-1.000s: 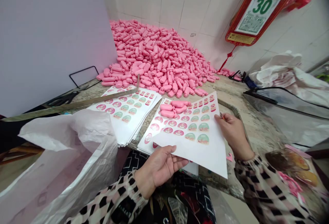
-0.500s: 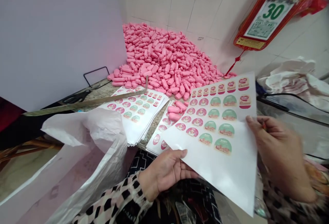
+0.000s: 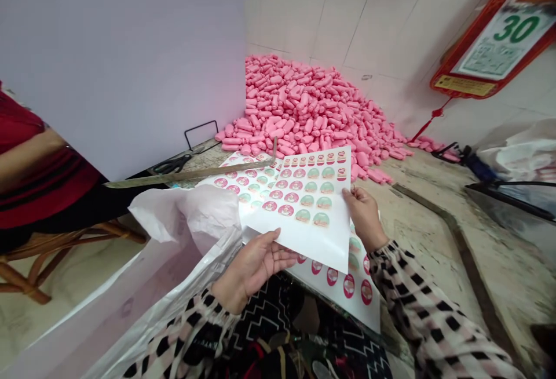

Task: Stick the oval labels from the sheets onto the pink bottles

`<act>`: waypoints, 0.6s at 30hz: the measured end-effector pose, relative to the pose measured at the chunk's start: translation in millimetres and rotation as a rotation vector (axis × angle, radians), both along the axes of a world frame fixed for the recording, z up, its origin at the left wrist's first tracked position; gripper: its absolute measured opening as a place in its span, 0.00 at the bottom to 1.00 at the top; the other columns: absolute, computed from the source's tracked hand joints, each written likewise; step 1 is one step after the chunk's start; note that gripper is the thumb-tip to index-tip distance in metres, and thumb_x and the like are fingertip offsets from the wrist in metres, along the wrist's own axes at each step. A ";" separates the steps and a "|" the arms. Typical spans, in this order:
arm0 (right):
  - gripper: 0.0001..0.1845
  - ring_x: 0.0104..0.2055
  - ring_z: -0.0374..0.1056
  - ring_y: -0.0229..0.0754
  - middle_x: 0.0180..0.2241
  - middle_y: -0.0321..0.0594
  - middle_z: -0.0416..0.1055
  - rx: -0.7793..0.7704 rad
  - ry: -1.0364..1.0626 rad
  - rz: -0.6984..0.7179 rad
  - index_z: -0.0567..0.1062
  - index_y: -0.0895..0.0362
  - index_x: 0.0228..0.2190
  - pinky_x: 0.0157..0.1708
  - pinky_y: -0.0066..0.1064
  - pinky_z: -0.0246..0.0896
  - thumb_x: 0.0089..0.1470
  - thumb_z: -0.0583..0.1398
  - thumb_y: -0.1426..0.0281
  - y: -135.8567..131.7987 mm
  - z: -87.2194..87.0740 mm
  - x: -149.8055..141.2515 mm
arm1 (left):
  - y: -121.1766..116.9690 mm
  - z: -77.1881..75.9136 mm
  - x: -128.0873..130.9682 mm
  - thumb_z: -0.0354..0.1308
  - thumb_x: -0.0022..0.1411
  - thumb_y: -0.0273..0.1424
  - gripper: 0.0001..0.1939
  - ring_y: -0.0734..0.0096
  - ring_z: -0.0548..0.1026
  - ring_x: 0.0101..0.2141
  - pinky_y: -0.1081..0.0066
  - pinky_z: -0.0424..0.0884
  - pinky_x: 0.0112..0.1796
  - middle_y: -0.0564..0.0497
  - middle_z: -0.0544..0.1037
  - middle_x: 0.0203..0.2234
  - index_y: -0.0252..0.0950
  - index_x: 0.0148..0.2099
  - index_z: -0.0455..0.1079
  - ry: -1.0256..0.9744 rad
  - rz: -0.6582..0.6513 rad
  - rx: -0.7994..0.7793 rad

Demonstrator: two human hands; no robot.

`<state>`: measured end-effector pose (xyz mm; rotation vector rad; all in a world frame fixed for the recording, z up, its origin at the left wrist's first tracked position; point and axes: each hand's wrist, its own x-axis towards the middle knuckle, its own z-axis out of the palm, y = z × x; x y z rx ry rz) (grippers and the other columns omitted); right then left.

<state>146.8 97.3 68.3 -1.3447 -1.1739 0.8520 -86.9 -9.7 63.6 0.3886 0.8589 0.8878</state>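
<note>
sheet: moved over left stack | left hand, right hand: holding edges

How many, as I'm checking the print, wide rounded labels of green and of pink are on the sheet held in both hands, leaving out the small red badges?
Green labels: 8
Pink labels: 8
Total: 16, on the held sheet

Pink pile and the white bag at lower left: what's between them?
Printed sheets, with a long flat bar across them, in the head view.
</note>
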 end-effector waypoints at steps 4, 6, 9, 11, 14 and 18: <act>0.15 0.18 0.58 0.33 0.19 0.33 0.68 -0.090 0.086 -0.014 0.69 0.58 0.26 0.17 0.24 0.52 0.39 0.62 0.60 17.0 -8.8 -7.3 | -25.2 10.4 -16.5 0.51 0.58 0.41 0.18 0.63 0.74 0.35 0.59 0.70 0.39 0.43 0.75 0.40 0.36 0.47 0.68 0.549 -0.168 0.305; 0.14 0.17 0.56 0.32 0.18 0.32 0.67 -0.140 0.106 -0.003 0.69 0.57 0.26 0.16 0.24 0.49 0.39 0.62 0.61 18.5 -8.7 -11.5 | -35.5 17.7 -26.6 0.50 0.59 0.40 0.16 0.59 0.70 0.44 0.57 0.64 0.47 0.46 0.74 0.43 0.40 0.45 0.71 1.071 -0.058 0.646; 0.12 0.15 0.54 0.31 0.18 0.32 0.67 -0.212 0.115 0.048 0.69 0.57 0.27 0.14 0.23 0.44 0.38 0.62 0.65 15.5 -6.3 -17.5 | -39.8 23.4 -42.4 0.48 0.60 0.37 0.19 0.48 0.62 0.50 0.49 0.55 0.49 0.43 0.65 0.54 0.39 0.52 0.68 1.820 0.082 0.789; 0.11 0.13 0.50 0.29 0.16 0.31 0.65 -0.308 0.106 0.093 0.69 0.57 0.26 0.12 0.23 0.37 0.37 0.62 0.67 12.9 -5.9 -19.2 | -37.1 22.5 -52.0 0.48 0.60 0.37 0.24 0.45 0.64 0.48 0.49 0.57 0.46 0.37 0.65 0.53 0.34 0.57 0.62 2.102 0.021 0.707; 0.10 0.11 0.44 0.27 0.12 0.27 0.59 -0.461 0.082 0.143 0.67 0.57 0.24 0.12 0.23 0.32 0.35 0.63 0.70 11.2 -8.1 -16.9 | -33.5 19.5 -63.5 0.45 0.62 0.38 0.22 0.51 0.71 0.38 0.57 0.62 0.37 0.39 0.75 0.37 0.30 0.51 0.65 2.171 -0.214 0.605; 0.10 0.11 0.44 0.27 0.12 0.27 0.58 -0.528 0.072 0.154 0.66 0.57 0.23 0.12 0.23 0.33 0.35 0.63 0.73 13.4 -11.8 -13.5 | -39.1 22.4 -70.5 0.38 0.64 0.37 0.19 0.58 0.73 0.32 0.64 0.59 0.31 0.46 0.76 0.28 0.36 0.34 0.69 2.144 -0.275 0.609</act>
